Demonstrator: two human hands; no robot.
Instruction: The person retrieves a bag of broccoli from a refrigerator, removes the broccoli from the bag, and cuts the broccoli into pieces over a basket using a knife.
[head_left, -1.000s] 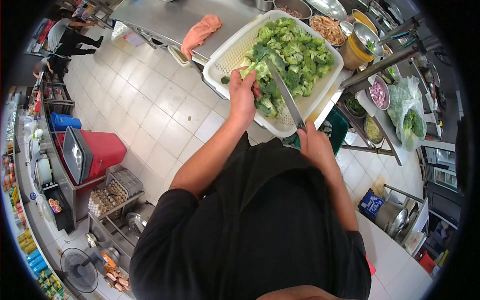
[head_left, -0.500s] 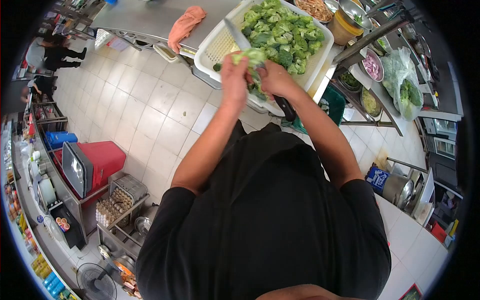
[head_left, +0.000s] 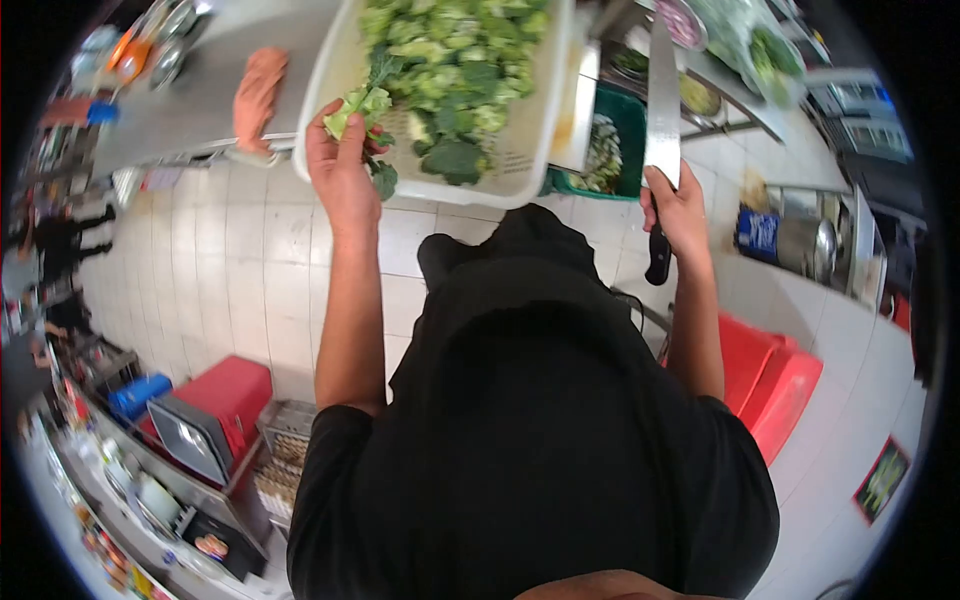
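Note:
My left hand [head_left: 343,178] is closed around a piece of broccoli [head_left: 362,108], above the left rim of a white plastic basket [head_left: 312,95]. Cut broccoli florets [head_left: 460,75] fill much of that basket, and a few larger pieces lie near its front. Off to the right, my right hand [head_left: 677,208] grips a large kitchen knife [head_left: 662,100] where blade and black handle meet. The blade points away from me, apart from the broccoli. Below and left of the blade stands a green bin [head_left: 625,150] with pale trimmings inside.
An orange cloth [head_left: 260,95] lies on the steel counter [head_left: 205,75] at the left. Sliced red onion [head_left: 680,22] and a bag of greens [head_left: 770,60] sit on the right-hand shelf. A red bin [head_left: 765,385] is by my right elbow. Other people [head_left: 65,240] stand far left.
My hands have moved apart from their position together over the basket. The knife has swung right and upright, away from the broccoli. The whole view has turned, with the basket now further left.

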